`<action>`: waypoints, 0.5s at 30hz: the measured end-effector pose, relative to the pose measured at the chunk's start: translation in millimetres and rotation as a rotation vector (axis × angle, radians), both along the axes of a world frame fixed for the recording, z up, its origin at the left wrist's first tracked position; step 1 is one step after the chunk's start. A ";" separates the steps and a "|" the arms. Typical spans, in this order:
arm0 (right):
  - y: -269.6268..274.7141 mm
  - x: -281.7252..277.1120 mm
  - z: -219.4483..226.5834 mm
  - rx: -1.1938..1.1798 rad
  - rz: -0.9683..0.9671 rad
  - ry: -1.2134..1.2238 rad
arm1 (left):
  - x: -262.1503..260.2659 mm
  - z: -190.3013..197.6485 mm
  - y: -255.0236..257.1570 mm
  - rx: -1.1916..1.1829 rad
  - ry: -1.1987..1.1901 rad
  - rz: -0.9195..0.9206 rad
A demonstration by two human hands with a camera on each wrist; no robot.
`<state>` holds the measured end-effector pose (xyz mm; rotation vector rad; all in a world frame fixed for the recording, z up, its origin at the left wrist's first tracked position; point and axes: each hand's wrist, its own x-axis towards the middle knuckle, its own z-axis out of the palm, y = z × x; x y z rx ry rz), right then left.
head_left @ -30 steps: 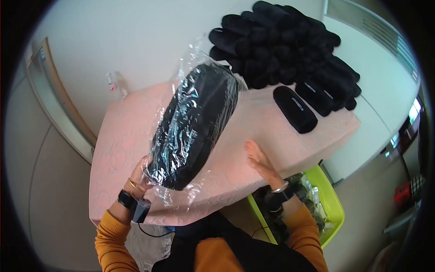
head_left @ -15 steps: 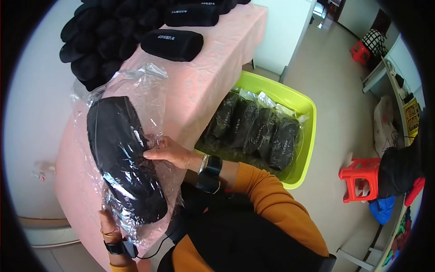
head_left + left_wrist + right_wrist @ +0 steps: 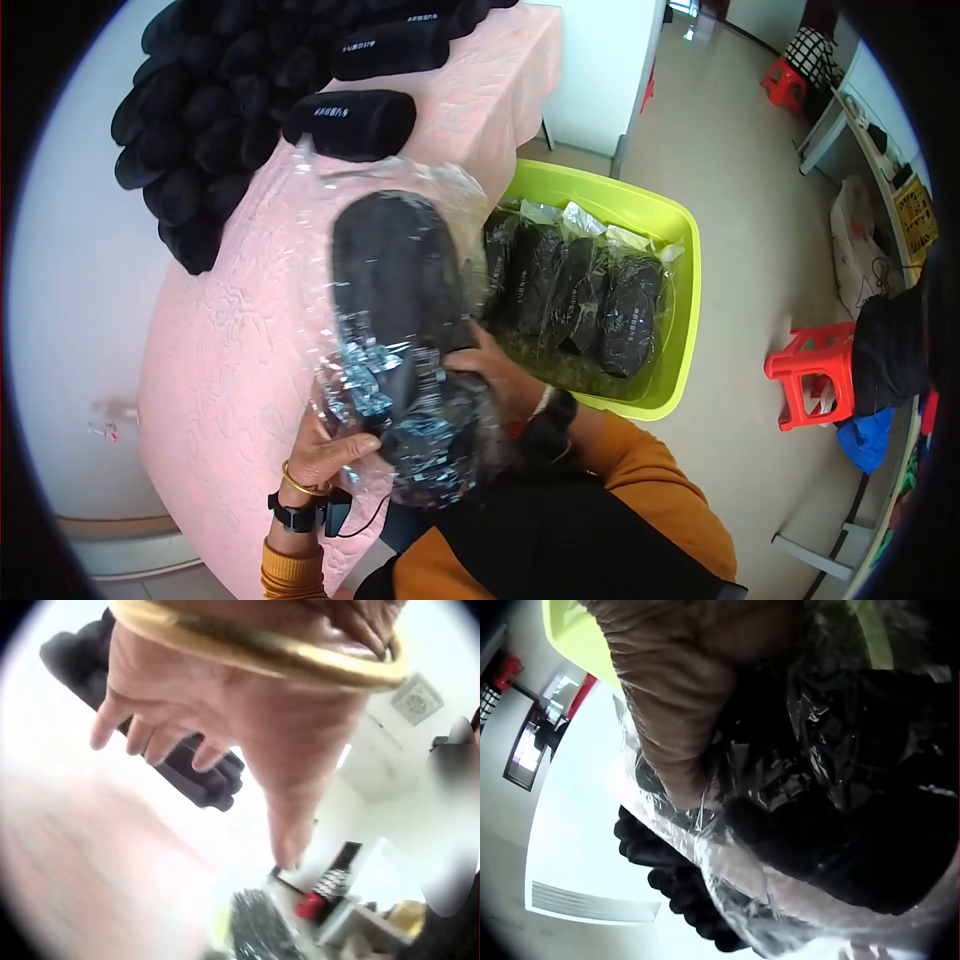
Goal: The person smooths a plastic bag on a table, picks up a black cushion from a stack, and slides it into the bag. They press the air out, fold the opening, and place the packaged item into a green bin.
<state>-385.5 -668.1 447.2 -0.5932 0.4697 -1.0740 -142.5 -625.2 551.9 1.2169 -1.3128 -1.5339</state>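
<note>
A long black padded case in a crinkly clear plastic bag [image 3: 395, 270] is held up over the edge of the pink table [image 3: 230, 340], its top leaning toward the green bin [image 3: 685, 300]. My right hand [image 3: 490, 370] grips the bag's lower right side, fingers curled into the plastic [image 3: 675, 727] around the case [image 3: 840, 810]. My left hand [image 3: 335, 452], with a gold bangle, is at the bag's bottom end. In the left wrist view its fingers [image 3: 150, 742] are spread and hold nothing.
A pile of black cases [image 3: 210, 110] fills the table's far side, with one case [image 3: 350, 120] lying apart. Several bagged black cases [image 3: 570, 295] stand in the green bin on the floor. Red stools [image 3: 810, 375] and clutter are to the right.
The bagged case has swung right, from above the table toward the bin. My right hand has shifted lower on it and now grips it. My left hand stays at the bottom end.
</note>
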 end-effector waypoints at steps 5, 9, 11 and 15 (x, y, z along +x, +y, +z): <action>5.3 -85.0 -79.7 0.176 -0.220 0.027 | 38.3 -14.1 -40.6 -0.313 -0.529 -0.126; 9.6 -118.2 -162.1 0.263 -0.441 0.002 | 96.2 -33.8 -61.3 -0.572 -1.296 -0.251; 12.9 -126.8 -202.7 0.456 -0.569 0.117 | 109.3 -39.2 -61.5 -0.516 -1.350 -0.288; -3.3 -124.9 -242.3 0.471 -0.602 0.206 | 104.0 -36.3 -69.5 -0.347 -1.462 -0.378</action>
